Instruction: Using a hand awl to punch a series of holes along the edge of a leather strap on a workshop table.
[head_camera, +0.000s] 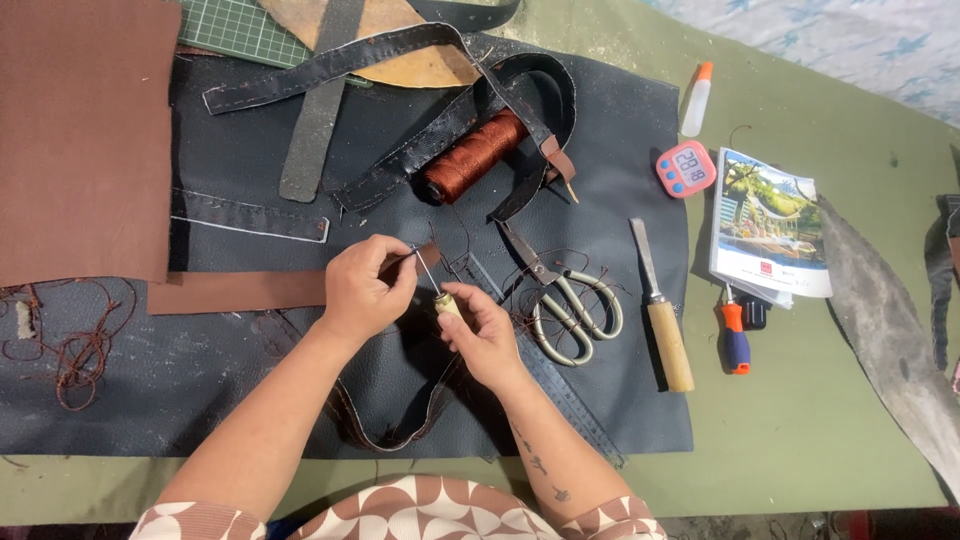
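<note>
While both hands sit near centre over the dark leather sheet (620, 400), the right hand (483, 335) is closed around a small awl (447, 303): pale wooden handle, thin metal shaft angling up and left. Left hand (362, 288) is pinched shut on the end of a brown leather strip (240, 292), fingers curled tight, awl tip meeting the strip right at the pinch. Strip is flat, reddish brown, runs left from the hand across the dark sheet.

Around it:
- Scissors (565, 300) just right of the hands, pale metal loops, blades pointing far-left.
- Chisel (660, 315) with wooden handle further right, on the sheet edge.
- Spool of rust-brown thread (470, 157) far of the hands, lying among dark stitched straps (330, 62).
- Large brown leather panel (85, 135) far left.
- Tangle of brown thread (80, 350) at left.
- Pink digital timer (686, 168), white glue bottle (696, 100), glossy booklet (765, 225) and orange-handled screwdriver (735, 338) to the right, on the green table (830, 420).
- Metal ruler (560, 385) under the right forearm, running near-right.
</note>
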